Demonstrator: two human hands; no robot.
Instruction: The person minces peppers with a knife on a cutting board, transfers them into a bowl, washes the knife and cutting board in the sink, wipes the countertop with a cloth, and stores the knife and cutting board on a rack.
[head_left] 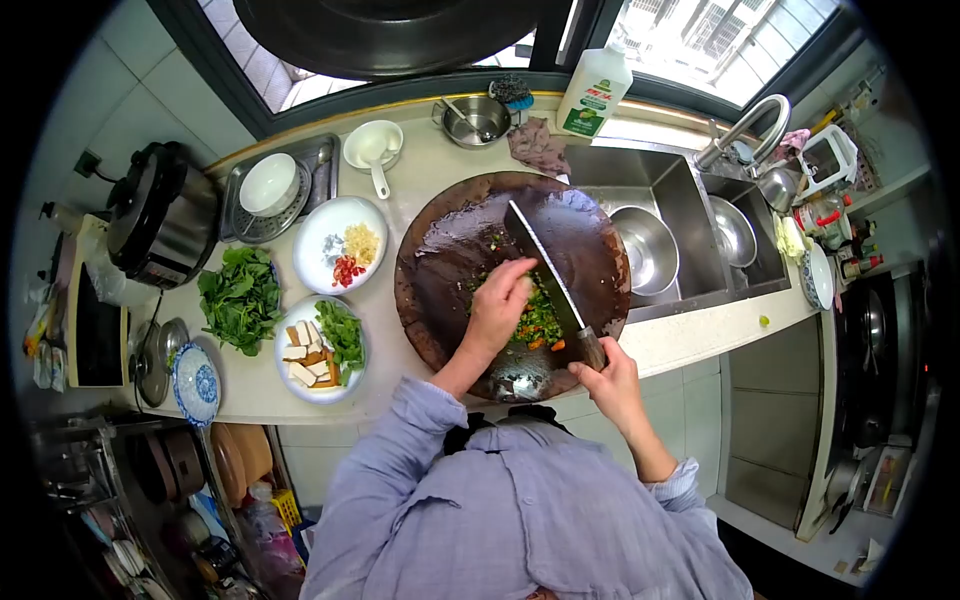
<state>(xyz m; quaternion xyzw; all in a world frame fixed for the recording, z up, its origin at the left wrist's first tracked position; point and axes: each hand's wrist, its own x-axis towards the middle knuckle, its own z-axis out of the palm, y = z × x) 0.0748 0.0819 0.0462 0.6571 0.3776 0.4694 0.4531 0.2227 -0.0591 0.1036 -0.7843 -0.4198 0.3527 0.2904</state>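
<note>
My right hand [612,385] clasps a brown-handled steel cleaver [546,270]; whether my left hand [495,310] grips anything, I cannot tell. Chopped green-and-orange bits [537,318] lie on the round brown board [425,275]; dark-green leaves [240,300] look uncut.

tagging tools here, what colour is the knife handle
The knife handle is brown, best in the head view.

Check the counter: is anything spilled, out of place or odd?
A small yellow-green scrap lies alone on the counter near the sink, apart from the chopping board, so it looks stray.
</note>
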